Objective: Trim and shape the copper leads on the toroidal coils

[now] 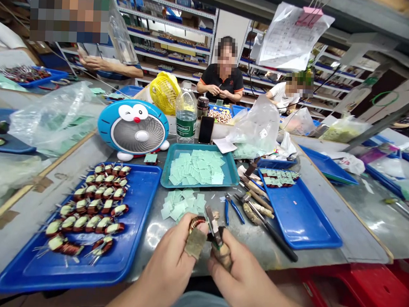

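Observation:
My left hand [174, 264] is closed on a copper-wound toroid coil [196, 223], its thumb wrapped in tape. Just to its right, my right hand [243, 278] grips a small tool with a wrapped handle [217, 237], its metal jaws touching the coil. Both hands hover over the near table edge. A blue tray [134, 254] at the left holds several rows of wound coils [91, 208]. Loose green insulating squares [182, 206] lie just beyond my hands, and more fill a teal tray [232, 174].
Blue-handled cutters [234, 210] and several worn tools [259, 204] lie right of centre. Another blue tray [303, 219] stands at the right. A cartoon desk fan [134, 129], water bottle [186, 115], phone [206, 129] and plastic bags sit behind. Other people work at the far benches.

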Tool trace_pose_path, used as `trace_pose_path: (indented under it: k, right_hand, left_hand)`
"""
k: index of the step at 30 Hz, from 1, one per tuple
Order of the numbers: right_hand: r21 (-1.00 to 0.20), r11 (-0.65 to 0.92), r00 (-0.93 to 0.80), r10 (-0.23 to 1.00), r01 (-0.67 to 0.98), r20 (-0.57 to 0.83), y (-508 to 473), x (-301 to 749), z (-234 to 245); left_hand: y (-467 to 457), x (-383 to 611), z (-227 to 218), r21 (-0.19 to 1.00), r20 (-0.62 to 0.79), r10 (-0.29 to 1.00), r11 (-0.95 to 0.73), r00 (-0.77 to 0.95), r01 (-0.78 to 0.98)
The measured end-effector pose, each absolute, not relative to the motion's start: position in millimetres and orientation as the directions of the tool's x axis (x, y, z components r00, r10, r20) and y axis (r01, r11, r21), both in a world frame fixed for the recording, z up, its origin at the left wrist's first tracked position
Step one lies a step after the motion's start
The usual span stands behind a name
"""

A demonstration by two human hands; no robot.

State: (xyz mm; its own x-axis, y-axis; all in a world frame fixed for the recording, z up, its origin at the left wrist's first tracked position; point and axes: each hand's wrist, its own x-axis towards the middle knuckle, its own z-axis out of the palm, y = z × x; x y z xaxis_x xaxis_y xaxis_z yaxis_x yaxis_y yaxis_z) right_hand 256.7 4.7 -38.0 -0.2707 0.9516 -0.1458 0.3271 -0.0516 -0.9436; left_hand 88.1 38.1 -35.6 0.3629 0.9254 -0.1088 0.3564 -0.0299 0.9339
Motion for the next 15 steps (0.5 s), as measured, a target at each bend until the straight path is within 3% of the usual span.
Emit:
trace_pose_path:
  k: [3,10,15]
  right_hand:
    - [-0.963,-0.097,-0.272,0.948,0.25,-0.166,9.9,258.0,-30.4]
    - [-0.92,-0.03,-0.257,0.956,0.392,-0.14,18.5,261.7,-36.2]
    - [-0.931,0.0,-0.257,0.961,0.365,-0.101,17.9,264.2,-28.7]
  left_hand:
    - [43.9,89.4,-36.8,0.935,-0.101,0.93,-0.032,0.353,0.352]
    - [54.8,92.3,-41.7,0.899,-0.087,0.951,-0.053,0.296,0.435]
    - [56.3,94.7,-31.0,0.906,-0.028,0.949,-0.108,0.314,0.41]
